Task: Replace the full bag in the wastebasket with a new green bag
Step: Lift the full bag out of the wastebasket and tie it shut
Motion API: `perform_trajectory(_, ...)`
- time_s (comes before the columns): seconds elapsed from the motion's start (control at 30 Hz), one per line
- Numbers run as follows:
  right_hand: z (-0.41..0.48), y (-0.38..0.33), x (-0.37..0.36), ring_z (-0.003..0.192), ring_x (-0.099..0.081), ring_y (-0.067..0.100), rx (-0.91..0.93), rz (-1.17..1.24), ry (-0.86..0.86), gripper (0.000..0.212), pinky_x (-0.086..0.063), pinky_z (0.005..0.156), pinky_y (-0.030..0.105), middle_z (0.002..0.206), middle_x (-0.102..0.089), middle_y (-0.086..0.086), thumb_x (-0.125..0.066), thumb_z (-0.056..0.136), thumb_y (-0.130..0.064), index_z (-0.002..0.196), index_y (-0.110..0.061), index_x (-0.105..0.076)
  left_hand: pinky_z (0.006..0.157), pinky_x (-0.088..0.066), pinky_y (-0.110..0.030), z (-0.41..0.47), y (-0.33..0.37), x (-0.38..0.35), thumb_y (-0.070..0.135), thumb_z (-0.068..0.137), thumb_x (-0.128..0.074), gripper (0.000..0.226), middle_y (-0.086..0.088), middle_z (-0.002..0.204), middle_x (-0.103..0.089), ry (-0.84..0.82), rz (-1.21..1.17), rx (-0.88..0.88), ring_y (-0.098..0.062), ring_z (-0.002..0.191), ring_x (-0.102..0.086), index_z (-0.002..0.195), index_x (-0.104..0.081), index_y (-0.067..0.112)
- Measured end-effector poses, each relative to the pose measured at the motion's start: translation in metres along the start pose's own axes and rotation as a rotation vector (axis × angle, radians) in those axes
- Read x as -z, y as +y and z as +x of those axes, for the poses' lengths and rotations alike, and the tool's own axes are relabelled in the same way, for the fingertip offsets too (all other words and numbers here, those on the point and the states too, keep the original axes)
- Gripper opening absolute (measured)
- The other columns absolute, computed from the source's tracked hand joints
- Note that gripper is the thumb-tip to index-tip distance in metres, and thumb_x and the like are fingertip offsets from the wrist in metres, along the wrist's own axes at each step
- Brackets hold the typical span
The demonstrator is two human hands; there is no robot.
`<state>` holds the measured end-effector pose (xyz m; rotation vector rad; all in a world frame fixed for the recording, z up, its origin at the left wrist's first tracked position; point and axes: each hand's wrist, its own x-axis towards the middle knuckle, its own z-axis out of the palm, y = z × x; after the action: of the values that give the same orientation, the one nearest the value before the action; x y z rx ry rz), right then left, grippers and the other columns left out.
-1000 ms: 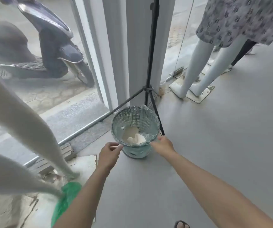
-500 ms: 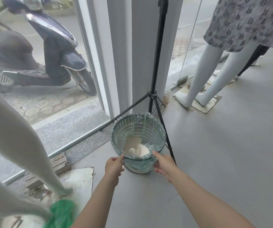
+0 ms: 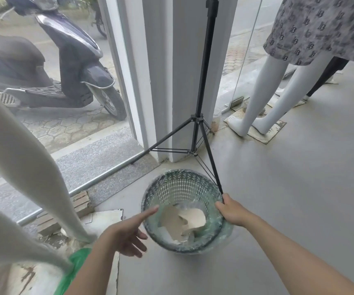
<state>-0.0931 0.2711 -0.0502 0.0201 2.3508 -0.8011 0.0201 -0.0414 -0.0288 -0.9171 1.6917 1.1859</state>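
Observation:
A round teal lattice wastebasket (image 3: 182, 186) stands on the grey floor, lined with a thin clear-green bag (image 3: 228, 227) folded over its rim. Crumpled beige paper (image 3: 184, 220) lies inside. My right hand (image 3: 232, 210) grips the rim and bag edge on the basket's right side. My left hand (image 3: 129, 233) is open, fingers spread, its index finger reaching toward the left rim without holding it. A bright green bag (image 3: 73, 271) lies on the floor at the lower left, partly hidden by my left arm and a mannequin foot.
A black tripod (image 3: 197, 122) stands just behind the basket, one leg touching its right rim. White mannequin legs (image 3: 33, 171) stand at the left, another mannequin (image 3: 263, 103) at the back right. A glass wall, a white pillar and loose bricks (image 3: 80, 201) lie behind.
The view has come closer over the basket. My left hand let go of the front rim and opened at the left side. My right hand slid to the right rim.

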Motion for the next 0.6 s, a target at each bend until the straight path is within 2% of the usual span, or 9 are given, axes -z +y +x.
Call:
perform_trajectory(0.07,0.004,0.012,0.004,0.107,-0.061,0.035,0.016,-0.065,-0.026,0.034,-0.044,0.081,0.039,0.112,-0.062,0.014,-0.041,0.104,-0.037,0.126,-0.012,-0.040,0.064,-0.052,-0.030,0.008,-0.001,0.008,0.090,0.075,-0.047,0.097,-0.021,0.107,-0.073,0.143,-0.134,-0.048,-0.033,0.080,-0.073,0.112,-0.062,0.002)
perform_trajectory(0.13,0.006,0.018,0.004,0.115,-0.062,0.034,0.043,0.025,-0.002,0.044,-0.046,0.091,0.041,0.126,-0.061,0.014,-0.049,0.102,-0.042,0.139,-0.020,-0.038,0.073,-0.056,-0.035,0.022,0.001,0.007,0.076,0.086,-0.051,0.078,-0.017,0.116,-0.068,0.260,-0.257,-0.233,-0.033,0.090,-0.071,0.119,-0.060,0.006)
perform_trajectory(0.2,0.008,0.019,0.001,0.118,-0.063,0.029,0.050,0.176,0.030,0.058,-0.049,0.099,0.042,0.131,-0.061,0.010,-0.062,0.094,-0.052,0.143,-0.027,-0.041,0.078,-0.057,-0.038,0.036,0.001,-0.001,0.062,0.090,-0.060,0.056,-0.011,0.115,-0.069,0.338,-0.279,-0.374,-0.031,0.100,-0.069,0.116,-0.064,0.012)
perform_trajectory(0.27,0.010,0.019,-0.001,0.120,-0.063,0.026,0.042,0.277,0.039,0.068,-0.049,0.106,0.044,0.132,-0.063,0.011,-0.070,0.088,-0.055,0.142,-0.020,-0.050,0.084,-0.057,-0.042,0.047,-0.002,-0.009,0.055,0.089,-0.063,0.044,-0.009,0.109,-0.072,0.433,-0.194,-0.440,-0.030,0.100,-0.068,0.106,-0.069,0.015)
perform_trajectory(0.3,0.009,0.021,-0.001,0.122,-0.062,0.026,0.038,0.331,0.049,0.068,-0.048,0.108,0.044,0.133,-0.063,0.011,-0.074,0.087,-0.050,0.141,-0.015,-0.053,0.084,-0.056,-0.042,0.047,-0.003,-0.012,0.051,0.090,-0.065,0.038,-0.009,0.105,-0.072,0.476,-0.162,-0.470,-0.029,0.096,-0.068,0.101,-0.070,0.015)
perform_trajectory(0.4,0.006,0.028,0.003,0.127,-0.056,0.021,0.031,0.513,0.104,0.060,-0.044,0.113,0.044,0.141,-0.059,0.008,-0.076,0.089,-0.036,0.140,-0.011,-0.057,0.067,-0.046,-0.035,0.047,-0.002,-0.014,0.037,0.090,-0.072,0.025,-0.006,0.087,-0.069,0.570,-0.155,-0.550,-0.025,0.077,-0.062,0.092,-0.065,0.013)
perform_trajectory(0.5,0.001,0.040,0.007,0.122,-0.050,0.023,-0.099,0.561,0.047,0.059,-0.045,0.104,0.042,0.137,-0.054,-0.001,-0.062,0.095,-0.054,0.140,-0.017,-0.056,0.061,-0.051,-0.038,0.049,0.002,-0.013,0.038,0.087,-0.076,0.031,-0.006,0.078,-0.066,0.613,-0.171,-0.574,-0.026,0.071,-0.060,0.086,-0.062,0.011)
perform_trajectory(0.53,-0.002,0.042,0.006,0.116,-0.054,0.028,-0.164,0.599,-0.016,0.060,-0.047,0.097,0.042,0.131,-0.056,0.002,-0.056,0.094,-0.061,0.135,-0.018,-0.058,0.058,-0.057,-0.042,0.051,0.003,-0.014,0.040,0.086,-0.077,0.034,-0.010,0.081,-0.067,0.581,-0.206,-0.575,-0.026,0.070,-0.062,0.086,-0.062,0.010)
perform_trajectory(0.6,-0.006,0.044,0.003,0.095,-0.064,0.033,-0.220,0.704,-0.115,0.060,-0.054,0.085,0.042,0.119,-0.065,0.010,-0.053,0.095,-0.064,0.125,-0.013,-0.064,0.050,-0.059,-0.036,0.053,0.006,-0.018,0.037,0.087,-0.078,0.034,-0.013,0.087,-0.066,0.480,-0.299,-0.571,-0.024,0.069,-0.064,0.090,-0.060,0.008)
